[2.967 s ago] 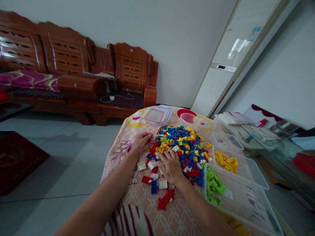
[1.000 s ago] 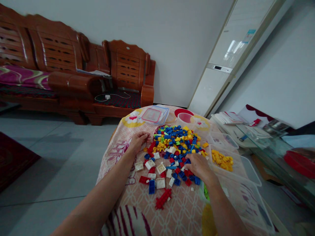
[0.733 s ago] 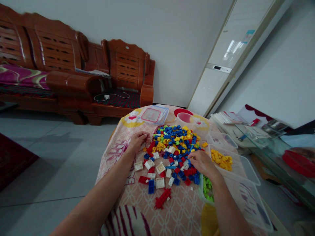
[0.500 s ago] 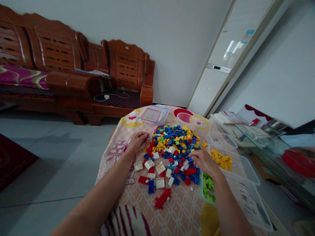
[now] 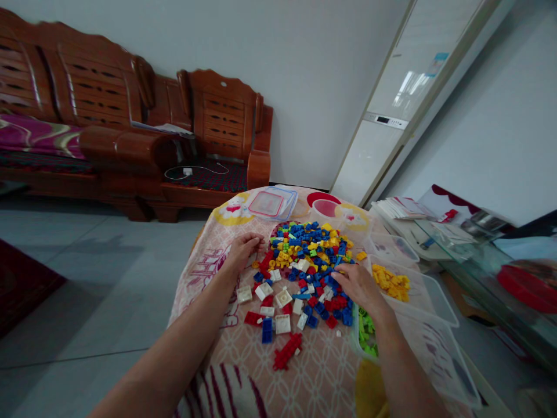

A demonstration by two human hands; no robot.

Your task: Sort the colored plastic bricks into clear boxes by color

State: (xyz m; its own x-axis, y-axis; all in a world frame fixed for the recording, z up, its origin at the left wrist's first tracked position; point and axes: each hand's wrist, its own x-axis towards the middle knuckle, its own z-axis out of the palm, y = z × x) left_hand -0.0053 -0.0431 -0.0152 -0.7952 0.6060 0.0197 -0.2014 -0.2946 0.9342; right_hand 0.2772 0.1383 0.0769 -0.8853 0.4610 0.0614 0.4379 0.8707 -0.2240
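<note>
A heap of toy building bricks (image 5: 311, 247) in blue, yellow, red, green and white covers the middle of the cloth-covered table. My left hand (image 5: 243, 252) rests at the heap's left edge, fingers stretched toward the bricks, and nothing shows in it. At the right side of the heap, my right hand (image 5: 357, 284) reaches in with finger and thumb slightly apart over blue and red bricks. No brick is visible in its grasp. Nearer to me lie loose white bricks (image 5: 282, 324), a blue brick (image 5: 267, 330) and a long red piece (image 5: 288, 352).
Right of the heap are a clear box with yellow bricks (image 5: 391, 283) and a box of green bricks (image 5: 366, 334), partly behind my right forearm. Stacked lids (image 5: 273, 203) and a round tub (image 5: 326, 208) lie at the back. A glass-topped stand (image 5: 470, 261) borders the right side.
My right hand has shifted very slightly left and up at the heap's edge, its fingers a little more apart. My left hand has stayed in place.
</note>
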